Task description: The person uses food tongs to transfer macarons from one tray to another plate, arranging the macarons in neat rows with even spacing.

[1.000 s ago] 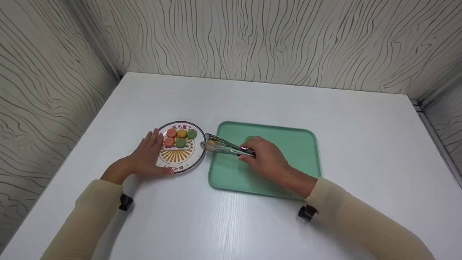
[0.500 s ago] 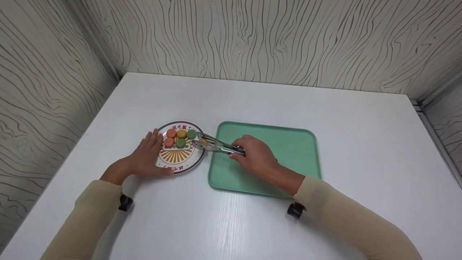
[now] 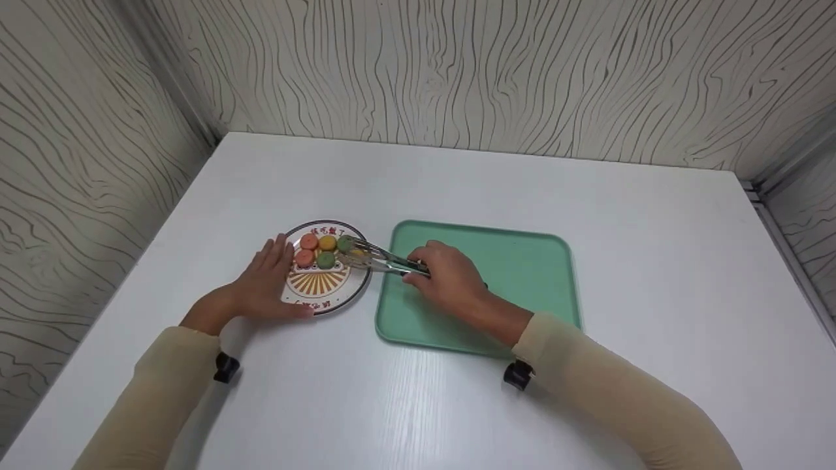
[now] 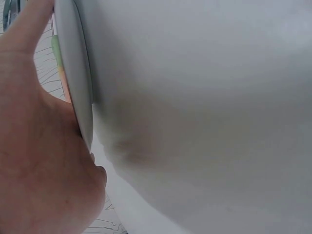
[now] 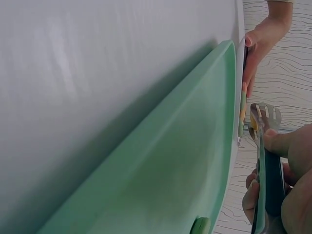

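My left hand [image 3: 264, 287] rests along the left rim of a round white plate [image 3: 356, 282], thumb and fingers spread. Pink macarons [image 3: 304, 258], a yellow one and green macarons [image 3: 326, 260] sit close together on the plate's upper part. In my right hand [image 3: 450, 277] I grip metal serving tongs [image 3: 390, 266] by their dark handles, thumb on top. Between the tong heads is another yellow macaron [image 3: 357, 253], held over the plate's right side beside the upper green one. The right wrist view shows the slotted tong head [image 5: 268, 113] from the side.
A green rectangular tray [image 3: 522, 281] lies right of the plate, under my right hand. On it, in the right wrist view, is a green macaron [image 5: 200, 225]. Patterned wall panels [image 3: 457, 72] stand behind the white table [image 3: 405, 405].
My right hand has moved left with the tongs, carrying the yellow macaron from the tray's left edge to over the plate. My left hand has stayed at the plate's rim.
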A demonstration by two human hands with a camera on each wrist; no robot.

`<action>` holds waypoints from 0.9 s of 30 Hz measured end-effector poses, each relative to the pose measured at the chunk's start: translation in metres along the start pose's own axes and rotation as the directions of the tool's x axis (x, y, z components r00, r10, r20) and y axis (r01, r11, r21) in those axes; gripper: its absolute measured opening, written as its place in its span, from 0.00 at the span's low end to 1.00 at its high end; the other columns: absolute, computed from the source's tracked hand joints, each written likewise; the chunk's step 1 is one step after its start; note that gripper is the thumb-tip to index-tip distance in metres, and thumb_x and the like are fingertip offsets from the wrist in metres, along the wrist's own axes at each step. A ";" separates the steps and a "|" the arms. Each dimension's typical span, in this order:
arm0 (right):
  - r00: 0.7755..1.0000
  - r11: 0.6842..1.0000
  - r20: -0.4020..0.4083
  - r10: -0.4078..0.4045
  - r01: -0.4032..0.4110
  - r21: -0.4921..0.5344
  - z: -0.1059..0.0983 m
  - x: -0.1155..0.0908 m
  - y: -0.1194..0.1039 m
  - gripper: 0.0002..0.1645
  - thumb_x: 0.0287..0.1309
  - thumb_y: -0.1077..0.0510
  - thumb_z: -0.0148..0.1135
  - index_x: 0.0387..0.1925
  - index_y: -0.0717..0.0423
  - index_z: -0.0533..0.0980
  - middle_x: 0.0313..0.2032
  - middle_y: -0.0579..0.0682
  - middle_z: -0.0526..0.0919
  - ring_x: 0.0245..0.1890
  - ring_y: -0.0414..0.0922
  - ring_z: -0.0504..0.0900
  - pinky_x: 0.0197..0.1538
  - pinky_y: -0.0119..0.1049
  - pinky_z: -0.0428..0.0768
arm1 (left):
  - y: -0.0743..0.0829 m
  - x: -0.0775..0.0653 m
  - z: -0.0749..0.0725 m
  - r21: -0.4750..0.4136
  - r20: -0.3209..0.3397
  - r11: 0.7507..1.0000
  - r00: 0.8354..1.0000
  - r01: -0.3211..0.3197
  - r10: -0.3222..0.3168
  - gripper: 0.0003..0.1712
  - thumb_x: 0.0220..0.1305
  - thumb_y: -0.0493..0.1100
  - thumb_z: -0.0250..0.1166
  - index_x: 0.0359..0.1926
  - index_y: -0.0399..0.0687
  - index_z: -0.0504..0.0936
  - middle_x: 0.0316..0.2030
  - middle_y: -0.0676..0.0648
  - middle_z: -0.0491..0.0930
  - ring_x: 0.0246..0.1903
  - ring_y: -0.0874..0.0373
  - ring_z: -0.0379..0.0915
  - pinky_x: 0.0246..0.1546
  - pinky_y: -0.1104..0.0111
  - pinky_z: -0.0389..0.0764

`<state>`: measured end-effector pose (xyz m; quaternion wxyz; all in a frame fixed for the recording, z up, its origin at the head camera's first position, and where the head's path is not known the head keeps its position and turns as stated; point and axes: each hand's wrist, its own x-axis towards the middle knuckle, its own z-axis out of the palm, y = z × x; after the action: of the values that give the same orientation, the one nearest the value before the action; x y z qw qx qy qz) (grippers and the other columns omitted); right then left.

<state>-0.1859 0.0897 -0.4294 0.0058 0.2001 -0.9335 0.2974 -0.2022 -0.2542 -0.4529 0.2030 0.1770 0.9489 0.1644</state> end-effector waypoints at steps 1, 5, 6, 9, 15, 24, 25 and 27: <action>1.000 1.000 0.000 0.000 0.000 0.000 0.001 0.001 -0.001 0.14 0.59 0.53 0.75 0.44 0.56 0.87 0.30 0.47 0.78 0.28 0.42 0.72 0.31 0.37 0.73 | 0.000 0.000 0.000 -0.003 0.003 1.000 1.000 0.002 -0.002 0.78 0.52 0.76 0.68 0.78 0.28 0.35 0.79 0.31 0.24 0.77 0.33 0.17 0.75 0.41 0.33; 1.000 1.000 0.006 0.003 -0.003 -0.006 0.002 0.004 -0.004 0.14 0.59 0.53 0.75 0.44 0.56 0.87 0.30 0.47 0.78 0.27 0.42 0.71 0.31 0.37 0.72 | 0.000 0.000 -0.001 -0.011 -0.007 1.000 1.000 -0.007 0.006 0.79 0.52 0.76 0.68 0.78 0.28 0.35 0.79 0.31 0.24 0.77 0.33 0.17 0.75 0.40 0.34; 1.000 1.000 0.008 0.004 -0.004 -0.009 0.003 0.004 -0.004 0.14 0.59 0.53 0.74 0.44 0.56 0.87 0.30 0.47 0.78 0.27 0.42 0.71 0.31 0.37 0.71 | 0.000 0.000 -0.001 -0.012 -0.010 1.000 1.000 -0.011 0.011 0.79 0.52 0.75 0.68 0.78 0.27 0.35 0.78 0.30 0.24 0.77 0.33 0.17 0.75 0.40 0.34; 1.000 1.000 0.010 0.005 -0.005 -0.020 0.006 0.007 -0.005 0.14 0.60 0.52 0.74 0.44 0.56 0.87 0.30 0.47 0.78 0.27 0.42 0.71 0.31 0.38 0.71 | 0.001 0.000 -0.001 -0.013 -0.017 1.000 1.000 -0.022 0.022 0.78 0.52 0.75 0.69 0.77 0.26 0.35 0.78 0.29 0.24 0.77 0.32 0.17 0.74 0.39 0.35; 0.999 0.999 0.032 0.019 -0.018 -0.029 0.012 0.010 -0.007 0.15 0.61 0.51 0.73 0.44 0.55 0.87 0.31 0.46 0.79 0.29 0.41 0.72 0.34 0.39 0.71 | 0.002 -0.001 -0.002 -0.003 0.000 1.000 1.000 -0.011 0.011 0.78 0.52 0.76 0.68 0.78 0.27 0.35 0.78 0.30 0.25 0.77 0.31 0.17 0.75 0.40 0.34; 1.000 1.000 0.024 0.005 -0.005 -0.020 0.020 0.012 -0.012 0.14 0.61 0.52 0.73 0.43 0.56 0.86 0.32 0.48 0.80 0.30 0.41 0.72 0.33 0.39 0.74 | -0.004 0.002 0.002 0.011 -0.011 1.000 1.000 -0.020 0.020 0.79 0.51 0.78 0.67 0.78 0.28 0.35 0.78 0.31 0.24 0.77 0.33 0.17 0.75 0.41 0.34; 1.000 1.000 0.024 0.003 -0.003 -0.021 0.021 0.013 -0.012 0.13 0.61 0.52 0.73 0.43 0.56 0.86 0.32 0.48 0.80 0.30 0.41 0.72 0.33 0.39 0.74 | -0.003 0.002 0.001 0.006 -0.013 1.000 1.000 -0.026 0.026 0.79 0.52 0.76 0.68 0.78 0.26 0.35 0.78 0.29 0.25 0.77 0.32 0.17 0.75 0.40 0.34; 1.000 1.000 0.022 -0.001 0.002 -0.028 0.022 0.013 -0.012 0.13 0.61 0.52 0.72 0.43 0.57 0.86 0.32 0.48 0.80 0.30 0.41 0.72 0.33 0.39 0.75 | -0.001 0.000 -0.001 0.006 -0.013 0.999 0.999 -0.034 0.034 0.78 0.53 0.75 0.68 0.77 0.25 0.36 0.78 0.28 0.25 0.76 0.30 0.18 0.74 0.39 0.34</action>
<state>-0.1909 0.0638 -0.4396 -0.0017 0.2039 -0.9374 0.2822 -0.2028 -0.2551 -0.4528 0.1935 0.1927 0.9475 0.1662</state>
